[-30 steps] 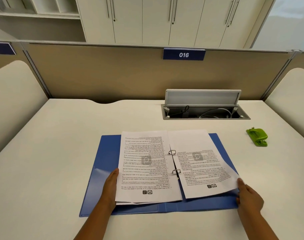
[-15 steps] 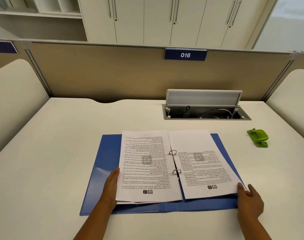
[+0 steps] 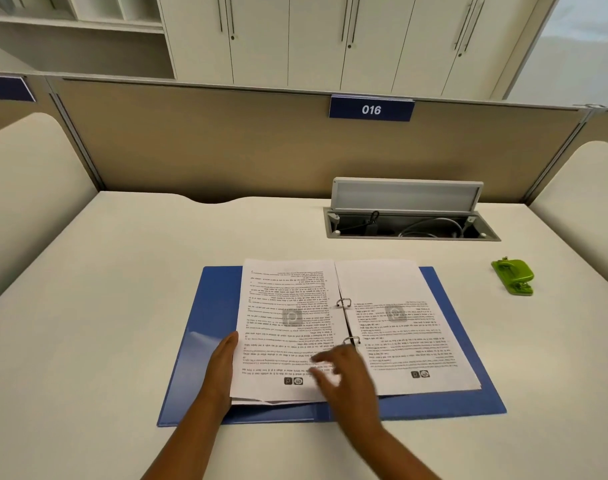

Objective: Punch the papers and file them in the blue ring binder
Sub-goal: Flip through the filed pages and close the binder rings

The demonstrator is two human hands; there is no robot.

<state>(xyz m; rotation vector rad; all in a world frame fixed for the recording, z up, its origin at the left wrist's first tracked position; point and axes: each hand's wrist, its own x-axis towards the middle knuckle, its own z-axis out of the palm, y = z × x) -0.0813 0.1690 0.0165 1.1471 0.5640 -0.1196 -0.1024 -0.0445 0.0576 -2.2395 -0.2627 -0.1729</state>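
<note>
- Head view, progress: we judge the task close to done. The blue ring binder (image 3: 205, 341) lies open and flat on the desk (image 3: 105, 306), and printed papers sit on both sides of its rings (image 3: 347, 320), threaded through them as far as we can tell.
- The left stack of papers (image 3: 288, 306) lies over the left cover, its near edges a little uneven; the right stack of papers (image 3: 406, 334) lies over the right cover.
- The green hole punch (image 3: 514, 276) stands well apart on the right of the desk, with no loose sheet near it, so we take the punching to be finished.
- What seems left: squaring the sheets, closing the rings if they are open (we cannot tell), and folding the cover shut.
- Our left hand (image 3: 223, 362) rests with straight fingers along the outer edge of the left stack, steadying it.
- Our right hand (image 3: 340, 372) is over the lower part of the left stack near the lower ring; it is blurred, fingers seemingly spread. We cannot tell whether it touches the paper or holds a sheet.
- Counts: one binder, two rings, two stacks of paper (sheets in each uncountable), one hole punch, two hands.
- Also one open cable tray (image 3: 410, 226) at the back of the desk and one "016" sign (image 3: 371, 109) on the partition.
</note>
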